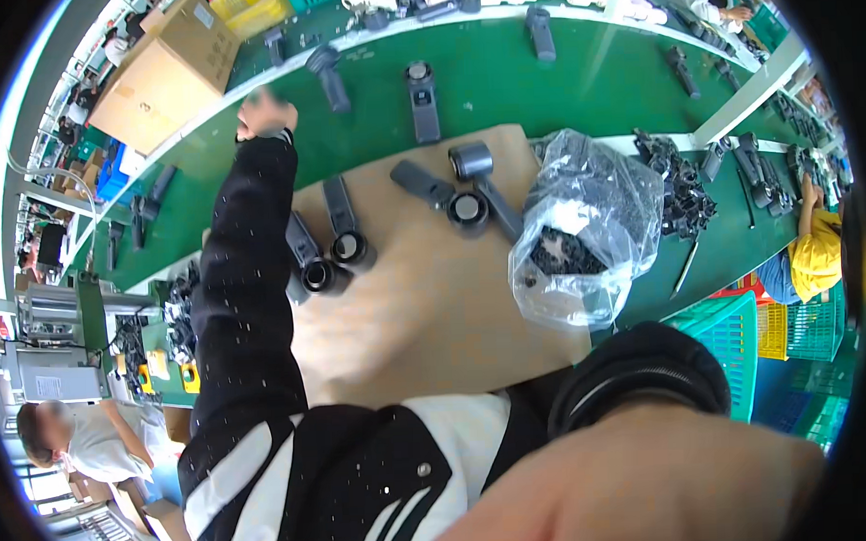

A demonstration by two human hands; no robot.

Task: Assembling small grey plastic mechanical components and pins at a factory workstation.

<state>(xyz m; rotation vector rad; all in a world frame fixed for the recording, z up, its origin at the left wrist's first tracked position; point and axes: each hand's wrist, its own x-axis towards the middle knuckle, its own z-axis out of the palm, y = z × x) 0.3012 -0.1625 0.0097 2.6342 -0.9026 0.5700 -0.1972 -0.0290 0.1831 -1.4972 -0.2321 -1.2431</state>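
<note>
My left hand [267, 114] reaches far forward over the green belt, near its far edge; it is blurred, so I cannot tell whether it holds anything. Just right of it lies a dark grey handle-shaped device [329, 79] with a rounded head. My right hand [641, 483] looms large and close at the lower right, its back showing and its fingers hidden. Between my arms, brown paper [425, 309] carries several grey devices with round black ends, among them one at the left [346, 226] and one in the middle [467, 209]. A clear plastic bag [589, 227] of small black parts sits at the paper's right.
More grey devices lie on the green belt [483, 78], one upright in line ahead [422, 104]. A cardboard box [169, 75] stands at the far left. Black parts [678, 186] are heaped beyond the bag. Teal crates [727, 346] stand at right. Other people work at both sides.
</note>
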